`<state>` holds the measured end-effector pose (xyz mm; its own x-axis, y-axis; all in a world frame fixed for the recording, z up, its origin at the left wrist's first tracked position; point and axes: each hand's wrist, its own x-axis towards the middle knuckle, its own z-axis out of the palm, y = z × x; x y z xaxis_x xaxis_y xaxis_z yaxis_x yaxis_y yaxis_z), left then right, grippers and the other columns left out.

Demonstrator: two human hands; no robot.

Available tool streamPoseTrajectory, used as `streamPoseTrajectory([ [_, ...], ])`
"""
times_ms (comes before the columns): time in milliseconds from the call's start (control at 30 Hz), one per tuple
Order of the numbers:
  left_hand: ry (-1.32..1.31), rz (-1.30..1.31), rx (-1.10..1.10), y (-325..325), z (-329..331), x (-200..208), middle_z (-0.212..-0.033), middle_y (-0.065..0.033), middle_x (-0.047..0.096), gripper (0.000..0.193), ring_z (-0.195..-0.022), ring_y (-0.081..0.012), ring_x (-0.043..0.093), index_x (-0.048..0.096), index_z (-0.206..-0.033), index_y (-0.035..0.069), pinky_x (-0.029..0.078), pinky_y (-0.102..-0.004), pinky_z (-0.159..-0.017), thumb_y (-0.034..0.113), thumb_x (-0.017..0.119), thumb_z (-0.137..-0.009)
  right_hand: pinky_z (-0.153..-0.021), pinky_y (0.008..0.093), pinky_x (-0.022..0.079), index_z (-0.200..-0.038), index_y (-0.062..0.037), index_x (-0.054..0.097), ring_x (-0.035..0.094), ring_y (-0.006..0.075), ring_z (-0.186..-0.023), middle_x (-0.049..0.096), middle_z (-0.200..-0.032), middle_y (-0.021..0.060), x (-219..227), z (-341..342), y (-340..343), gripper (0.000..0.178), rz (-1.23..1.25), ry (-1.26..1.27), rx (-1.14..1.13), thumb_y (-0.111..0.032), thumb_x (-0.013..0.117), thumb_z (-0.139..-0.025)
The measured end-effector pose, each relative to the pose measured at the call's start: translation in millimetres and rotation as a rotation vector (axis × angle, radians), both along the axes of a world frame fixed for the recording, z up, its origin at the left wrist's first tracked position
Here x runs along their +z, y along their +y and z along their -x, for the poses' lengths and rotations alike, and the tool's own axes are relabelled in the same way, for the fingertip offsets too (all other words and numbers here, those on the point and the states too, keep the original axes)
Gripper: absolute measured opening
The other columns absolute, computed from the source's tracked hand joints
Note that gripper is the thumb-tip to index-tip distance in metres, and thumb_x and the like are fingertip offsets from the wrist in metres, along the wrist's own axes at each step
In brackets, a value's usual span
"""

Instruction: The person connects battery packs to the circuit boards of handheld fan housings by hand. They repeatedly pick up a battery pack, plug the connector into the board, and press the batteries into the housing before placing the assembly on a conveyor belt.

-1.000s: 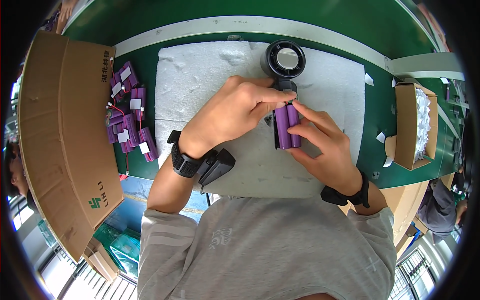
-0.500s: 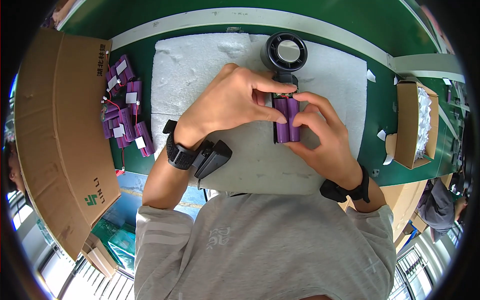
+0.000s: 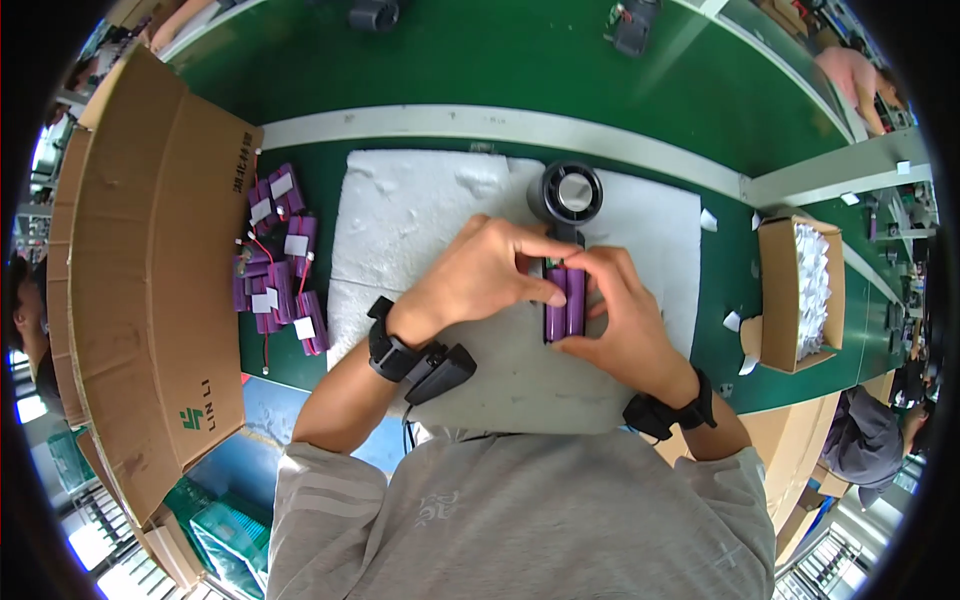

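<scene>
Clock reference: all directions are read from the purple battery cells (image 3: 566,312), with 12 o'clock at the top of the view.
Workpiece: a black handheld fan (image 3: 567,200), lying on a white foam pad (image 3: 415,205); two of the cells sit side by side, lengthwise, in its handle.
Workpiece position: handle between the two hands; round fan head with a silver centre disc beyond them at 12 o'clock.
Left hand (image 3: 468,272): at about 10 o'clock, closed on the fan; thumb tip rests on the left cell, index finger reaches over the upper end of the handle.
Right hand (image 3: 628,315): at 3 o'clock, gripping the handle lengthwise; thumb at the 6 o'clock end of the cells, index fingertip at the 12 o'clock end, just beside the left index finger.
Upper handle end: a small green part shows beneath the fingers; its seating is too covered to judge.
Wrists: black strap with a black device (image 3: 442,375) on the left, black band (image 3: 690,408) on the right.
Spare packs: a cluster of purple battery packs (image 3: 281,285) with white labels and red leads, at 9 o'clock on the green worktable (image 3: 285,366), well apart from the hands.
Large carton: brown cardboard carton (image 3: 150,270), farther out at 9 o'clock.
Small box: brown cardboard box (image 3: 778,300) holding white pieces (image 3: 812,285), at 3 o'clock.
</scene>
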<state>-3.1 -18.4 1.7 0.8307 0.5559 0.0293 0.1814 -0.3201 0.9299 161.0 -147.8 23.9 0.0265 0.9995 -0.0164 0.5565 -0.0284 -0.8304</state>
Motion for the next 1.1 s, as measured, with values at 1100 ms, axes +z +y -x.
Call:
streamPoseTrajectory([
  [1100, -0.781, -0.463, 0.343, -114.7, 76.9, 178.8, -0.087, -0.0066, 0.066, 0.017, -0.06, -0.0114, 0.058, 0.074, -0.079, 0.007, 0.048, -0.0245, -0.049, 0.011, 0.069, -0.063, -0.096, 0.0439, 0.046, -0.132, -0.0126, 0.054, 0.055, 0.0359, -0.117, 0.057, -0.126, 0.0164, -59.5, -241.3, 253.6, 0.055, -0.041, -0.964, -0.422, -0.038, 0.067, -0.085],
])
